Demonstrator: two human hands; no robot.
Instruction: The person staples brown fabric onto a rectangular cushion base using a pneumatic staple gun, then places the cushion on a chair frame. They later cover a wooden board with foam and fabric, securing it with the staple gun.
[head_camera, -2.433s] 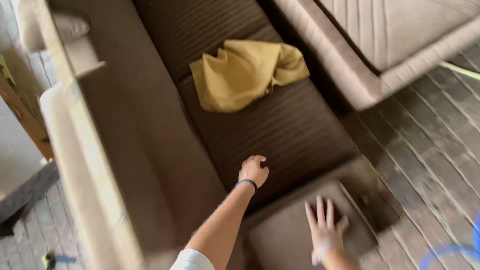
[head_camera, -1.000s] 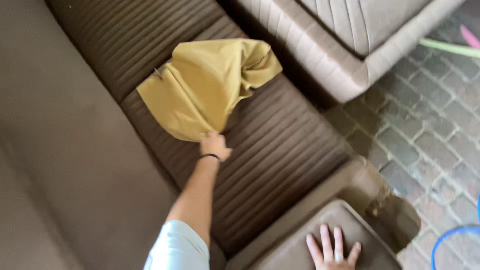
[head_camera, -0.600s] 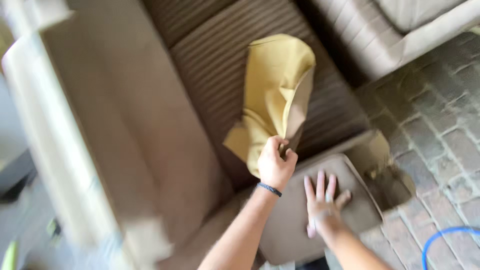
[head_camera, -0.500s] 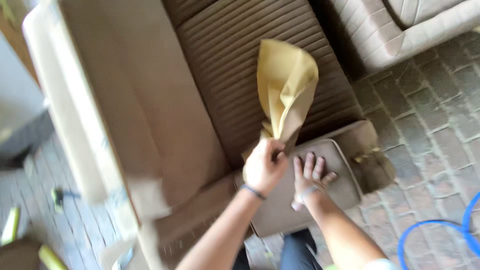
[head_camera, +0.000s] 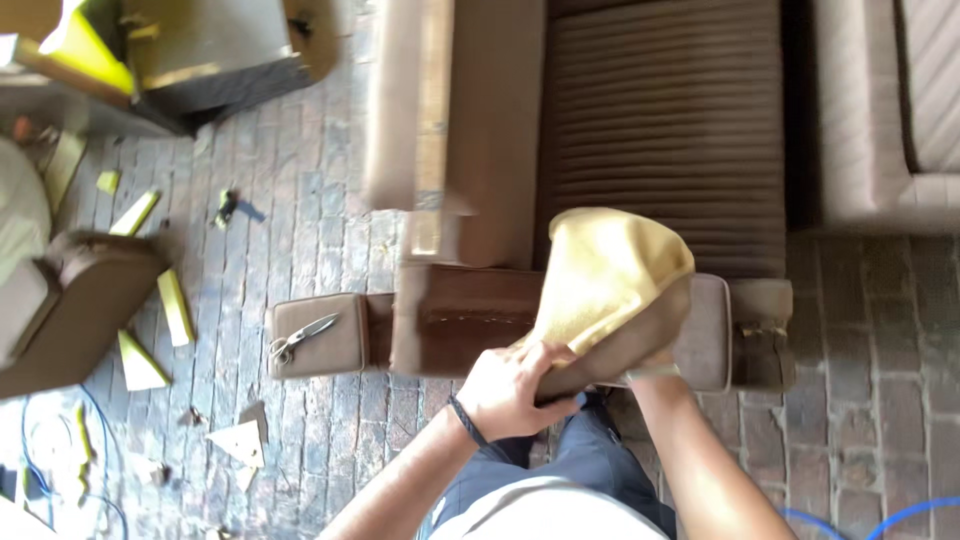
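Your left hand (head_camera: 512, 388) is curled tight around the bottom edge of the yellow cloth (head_camera: 610, 275), pinching it in a fist right at the front edge of the brown sofa (head_camera: 660, 120). The cloth bulges up like a tent over the sofa's padded arm (head_camera: 470, 315), reaching onto the ribbed seat behind it. Your right hand is tucked under the cloth, so only the forearm (head_camera: 690, 450) shows going up into it. Can't tell if those fingers are spread or gripping, the fabric hides them completely.

Off to the left, a pair of scissors (head_camera: 300, 338) lies on a small brown cushion block (head_camera: 318, 335) that sits just beside the sofa arm. The brick floor (head_camera: 300, 180) around it has yellow foam scraps (head_camera: 150, 300) scattered about, and a second, lighter sofa (head_camera: 880, 110) sits at the right edge.
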